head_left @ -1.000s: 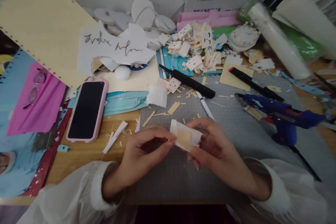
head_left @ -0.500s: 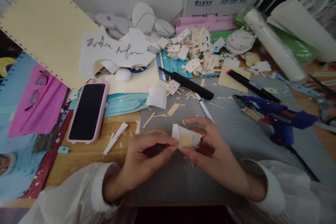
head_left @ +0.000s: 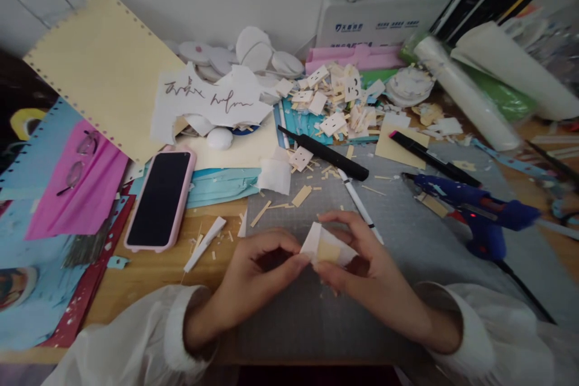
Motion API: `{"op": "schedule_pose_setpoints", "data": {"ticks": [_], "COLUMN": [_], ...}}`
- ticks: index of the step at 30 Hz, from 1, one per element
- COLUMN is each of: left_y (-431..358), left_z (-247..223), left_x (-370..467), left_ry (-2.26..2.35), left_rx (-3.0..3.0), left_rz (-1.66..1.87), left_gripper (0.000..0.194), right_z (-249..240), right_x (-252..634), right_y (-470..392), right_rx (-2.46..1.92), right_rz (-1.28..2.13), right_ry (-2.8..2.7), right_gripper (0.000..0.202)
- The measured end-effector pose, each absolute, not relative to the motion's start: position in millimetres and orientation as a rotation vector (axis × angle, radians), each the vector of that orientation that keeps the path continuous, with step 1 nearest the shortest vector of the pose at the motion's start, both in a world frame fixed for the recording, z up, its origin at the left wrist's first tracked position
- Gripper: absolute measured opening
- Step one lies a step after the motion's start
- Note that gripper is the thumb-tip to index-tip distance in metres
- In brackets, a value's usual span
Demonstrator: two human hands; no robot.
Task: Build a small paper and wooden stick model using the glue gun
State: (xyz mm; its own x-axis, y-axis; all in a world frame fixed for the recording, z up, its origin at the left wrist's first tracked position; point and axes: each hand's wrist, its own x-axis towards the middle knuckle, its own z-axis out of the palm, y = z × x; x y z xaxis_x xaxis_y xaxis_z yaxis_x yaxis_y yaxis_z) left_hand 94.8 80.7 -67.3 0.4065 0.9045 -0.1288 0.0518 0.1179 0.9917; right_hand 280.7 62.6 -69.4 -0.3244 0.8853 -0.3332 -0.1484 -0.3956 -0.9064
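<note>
Head view shows the left hand (head_left: pixel 256 277) pinching the near left corner of a creased white paper (head_left: pixel 312 240) between thumb and fingertips, while the right hand (head_left: pixel 377 283) grasps its other side. A beige card piece (head_left: pixel 329 251) lies against the paper, between the hands; how the right fingers sit behind it is hard to tell. Both pieces are above the grey mat (head_left: pixel 275 329). A blue glue gun (head_left: pixel 479 202) lies to the right, a phone (head_left: pixel 160 199) to the left.

Probably a home, craft desk (head_left: pixel 120 283), glue gun (head_left: pixel 484 210)
</note>
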Motion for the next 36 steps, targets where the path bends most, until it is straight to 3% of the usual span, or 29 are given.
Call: {"op": "schedule_pose_setpoints", "data": {"ticks": [6,23,36], "left_y": [82,55,53], "left_z": [-67,-49,-39], "left_x": [92,104,103], "left_ry": [0.95,1.02,1.139], "left_rx": [1.315,1.265,1.6], "left_rz": [0.659,0.874,0.696], "left_gripper": [0.022,0.019,0.021], "right_z": [-68,-64,-65], "right_x": [283,271,276], "right_y": [69,37,27], "right_rx": [-1.142,-1.143,-1.135], "right_rz": [1.817,1.497,1.569], "right_ry": [-1.179,-1.112,-1.302], "right_gripper": [0.027,0.033,0.03]}}
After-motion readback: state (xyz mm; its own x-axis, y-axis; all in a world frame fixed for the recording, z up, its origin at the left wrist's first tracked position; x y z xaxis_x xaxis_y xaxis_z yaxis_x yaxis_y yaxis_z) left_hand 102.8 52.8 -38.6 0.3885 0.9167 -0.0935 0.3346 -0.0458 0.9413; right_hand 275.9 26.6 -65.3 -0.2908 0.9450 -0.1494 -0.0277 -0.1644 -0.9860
